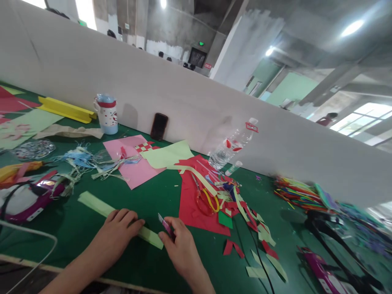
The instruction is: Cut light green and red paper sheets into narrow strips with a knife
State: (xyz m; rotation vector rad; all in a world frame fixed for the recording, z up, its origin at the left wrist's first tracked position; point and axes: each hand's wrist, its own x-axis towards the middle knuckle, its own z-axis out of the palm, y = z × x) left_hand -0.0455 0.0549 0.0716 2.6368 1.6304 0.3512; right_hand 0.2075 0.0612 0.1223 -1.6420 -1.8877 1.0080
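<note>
A folded light green paper strip point(94, 203) lies slantwise on the green table near the front. My left hand point(118, 228) rests over its middle, fingers curled and pressing it down, so that part is hidden. In my right hand point(182, 245) is a utility knife point(167, 226) with a pink-purple handle, its blade pointing up and to the left. The knife is close to the strip's right end, just above it. Right of the knife lies a sheet of red paper point(191, 204), with yellow-and-red-handled scissors point(208, 202) on top.
Pink paper point(137, 175), a green sheet point(168, 154) and paper scraps point(266, 234) lie around. A cup point(108, 116), phone point(159, 126), water bottle point(228, 147) and glue stick point(233, 168) stand along the partition point(183, 106). Purple glue guns point(321, 269) lie at both sides; a black cable point(259, 253) crosses the right.
</note>
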